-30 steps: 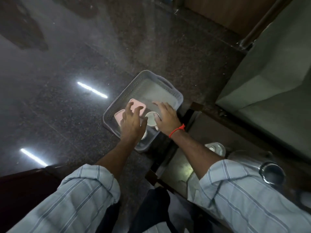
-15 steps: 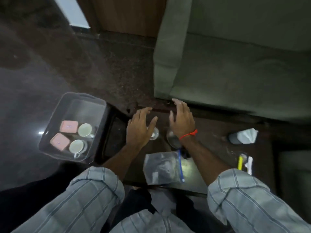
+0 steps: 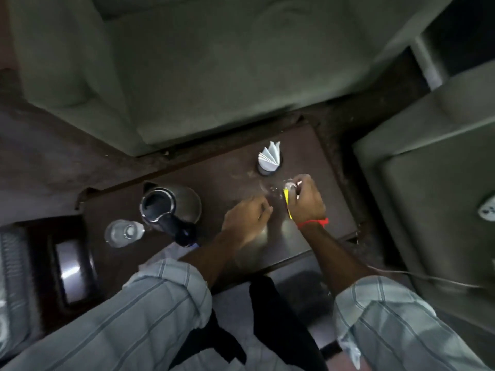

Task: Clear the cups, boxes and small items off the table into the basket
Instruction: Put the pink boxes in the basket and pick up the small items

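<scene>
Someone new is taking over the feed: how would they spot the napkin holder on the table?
Start at the dark table in front of the grey sofa. Along its far edge, beyond the right hand, stands the napkin holder. It alone holds a fan of folded white paper; the kettle and glass sit far to the left.

Mount: one wide-angle camera on my head.
Facing: forward and steeply down onto the dark table.
Nearness: close; my sleeves fill the bottom edge.
Framing: sofa above, kettle left of centre.
Shared view: none.
</scene>
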`<state>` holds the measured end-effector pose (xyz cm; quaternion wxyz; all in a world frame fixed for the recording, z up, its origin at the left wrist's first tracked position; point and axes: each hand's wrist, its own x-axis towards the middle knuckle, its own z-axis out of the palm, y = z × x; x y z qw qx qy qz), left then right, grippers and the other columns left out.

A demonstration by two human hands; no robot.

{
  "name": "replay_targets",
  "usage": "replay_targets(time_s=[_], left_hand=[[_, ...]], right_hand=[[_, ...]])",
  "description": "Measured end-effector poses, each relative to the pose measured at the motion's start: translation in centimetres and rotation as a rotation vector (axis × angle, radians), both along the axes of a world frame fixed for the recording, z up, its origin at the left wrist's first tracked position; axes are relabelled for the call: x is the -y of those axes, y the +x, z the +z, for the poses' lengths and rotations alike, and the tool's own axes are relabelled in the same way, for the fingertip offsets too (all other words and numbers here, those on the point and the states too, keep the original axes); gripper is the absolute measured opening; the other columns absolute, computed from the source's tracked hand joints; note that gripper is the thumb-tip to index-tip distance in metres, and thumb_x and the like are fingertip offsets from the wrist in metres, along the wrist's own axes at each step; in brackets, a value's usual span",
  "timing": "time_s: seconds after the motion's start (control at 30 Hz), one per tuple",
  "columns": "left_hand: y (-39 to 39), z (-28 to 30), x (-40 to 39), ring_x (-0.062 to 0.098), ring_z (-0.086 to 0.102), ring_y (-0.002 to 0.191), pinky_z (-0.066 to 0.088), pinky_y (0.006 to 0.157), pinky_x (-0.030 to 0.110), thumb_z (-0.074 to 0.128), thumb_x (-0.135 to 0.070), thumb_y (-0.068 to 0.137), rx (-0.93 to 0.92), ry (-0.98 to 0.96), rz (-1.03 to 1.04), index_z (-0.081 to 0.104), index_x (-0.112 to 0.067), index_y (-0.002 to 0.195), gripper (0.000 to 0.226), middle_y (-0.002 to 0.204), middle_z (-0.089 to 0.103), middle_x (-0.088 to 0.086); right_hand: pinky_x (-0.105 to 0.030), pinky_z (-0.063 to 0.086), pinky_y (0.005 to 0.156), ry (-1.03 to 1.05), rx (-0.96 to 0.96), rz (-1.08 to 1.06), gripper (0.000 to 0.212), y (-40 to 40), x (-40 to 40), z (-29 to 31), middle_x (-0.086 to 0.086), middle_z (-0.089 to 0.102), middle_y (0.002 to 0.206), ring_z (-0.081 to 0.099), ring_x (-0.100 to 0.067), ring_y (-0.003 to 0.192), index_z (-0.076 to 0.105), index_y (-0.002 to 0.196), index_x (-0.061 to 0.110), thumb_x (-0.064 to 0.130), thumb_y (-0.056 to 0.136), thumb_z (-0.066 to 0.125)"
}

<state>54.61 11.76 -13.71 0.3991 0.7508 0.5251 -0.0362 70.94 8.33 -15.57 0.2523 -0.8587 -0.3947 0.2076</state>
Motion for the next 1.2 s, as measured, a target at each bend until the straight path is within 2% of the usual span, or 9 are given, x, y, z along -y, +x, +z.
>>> replay_targets(time_s=[0.1, 0.27, 0.43, 0.57, 0.67, 0.77, 0.87, 0.97, 1.2], left_hand=[[4.3, -4.7, 0.3, 0.036, 0.067, 0.113, 0.054, 0.092, 0.043, 0.052, -0.050, 0.098, -0.101, -0.219, 0.072, 0.063, -0.029, 0.105, 0.024, 0.116, 0.071, 0.009], [9.3, -12.5, 0.1, 0.040, 0.061, 0.123, 0.051, 0.103, 0.049, 0.053, -0.051, 0.097, -0.180, -0.318, 0.190, 0.062, -0.024, 0.123, 0.038, 0.126, 0.069, 0.015], [13.4, -18.0, -0.5, 0.044, 0.060, 0.125, 0.050, 0.104, 0.051, 0.056, -0.066, 0.091, -0.279, -0.323, 0.258, 0.049, -0.018, 0.142, 0.070, 0.131, 0.064, 0.020], [16.0, -20.5, -0.6, 0.045, 0.063, 0.121, 0.050, 0.098, 0.051, 0.056, -0.071, 0.089, -0.369, -0.215, 0.217, 0.035, -0.010, 0.148, 0.088, 0.135, 0.061, 0.020], [16.4, -21.2, 0.0, 0.046, 0.065, 0.115, 0.052, 0.092, 0.050, 0.052, -0.061, 0.096, -0.396, -0.135, 0.168, 0.042, -0.013, 0.138, 0.065, 0.129, 0.065, 0.018], [15.2, -20.3, 0.6, 0.046, 0.064, 0.115, 0.051, 0.092, 0.050, 0.050, -0.054, 0.099, -0.350, -0.187, 0.166, 0.046, -0.017, 0.131, 0.049, 0.127, 0.065, 0.018], [13.3, -18.3, 1.3, 0.045, 0.063, 0.114, 0.050, 0.089, 0.050, 0.049, -0.048, 0.100, -0.229, -0.215, 0.224, 0.047, -0.017, 0.124, 0.040, 0.124, 0.065, 0.017], [9.9, -15.5, 2.2, 0.042, 0.063, 0.111, 0.052, 0.088, 0.051, 0.048, -0.050, 0.102, -0.096, -0.226, 0.330, 0.050, -0.019, 0.118, 0.035, 0.117, 0.068, 0.012], [0.9, -10.2, 6.1, 0.027, 0.060, 0.102, 0.046, 0.097, 0.049, 0.046, -0.030, 0.109, 0.189, -0.141, 0.378, 0.060, -0.012, 0.113, 0.023, 0.103, 0.059, 0.003]], right_hand=[[-0.048, 0.051, 0.085, -0.188, -0.143, -0.022, 0.024, 4.8, 1.4, -4.2, -0.015, 0.067, 0.107, 0.064, -0.040, 0.101, 0.057, 0.115, 0.012, 0.023, 0.094, 0.060], [-0.047, 0.044, 0.090, -0.342, -0.175, -0.021, 0.045, 9.5, 1.6, -10.8, -0.024, 0.061, 0.126, 0.057, -0.048, 0.114, 0.050, 0.130, 0.002, 0.023, 0.092, 0.063], [-0.043, 0.038, 0.101, -0.345, -0.203, -0.017, 0.048, 11.2, 0.6, -15.8, -0.023, 0.058, 0.128, 0.051, -0.041, 0.123, 0.052, 0.129, 0.001, 0.026, 0.091, 0.065], [-0.040, 0.032, 0.103, -0.403, -0.058, 0.017, 0.049, 11.2, 0.6, -18.7, -0.016, 0.055, 0.131, 0.048, -0.037, 0.123, 0.053, 0.128, 0.006, 0.038, 0.092, 0.063], [-0.041, 0.033, 0.100, -0.421, 0.050, 0.019, 0.040, 10.8, 0.6, -19.8, -0.016, 0.054, 0.128, 0.047, -0.038, 0.120, 0.057, 0.121, 0.009, 0.036, 0.092, 0.060], [-0.044, 0.039, 0.098, -0.407, 0.023, 0.006, 0.027, 10.1, 0.7, -19.7, -0.016, 0.058, 0.123, 0.049, -0.039, 0.116, 0.063, 0.112, 0.010, 0.026, 0.089, 0.060], [-0.045, 0.044, 0.094, -0.314, -0.137, 0.009, 0.021, 9.3, 1.0, -19.1, -0.014, 0.067, 0.109, 0.058, -0.037, 0.107, 0.065, 0.102, 0.007, 0.020, 0.085, 0.064], [-0.044, 0.052, 0.080, -0.211, -0.324, -0.077, 0.010, 7.2, 0.9, -17.5, -0.006, 0.070, 0.088, 0.066, -0.032, 0.086, 0.064, 0.091, 0.007, 0.012, 0.084, 0.068], [-0.030, 0.047, 0.067, -0.075, -0.680, -0.036, 0.015, 0.2, 0.2, -12.5, 0.011, 0.061, 0.070, 0.057, -0.010, 0.065, 0.060, 0.082, 0.025, 0.015, 0.087, 0.070]])
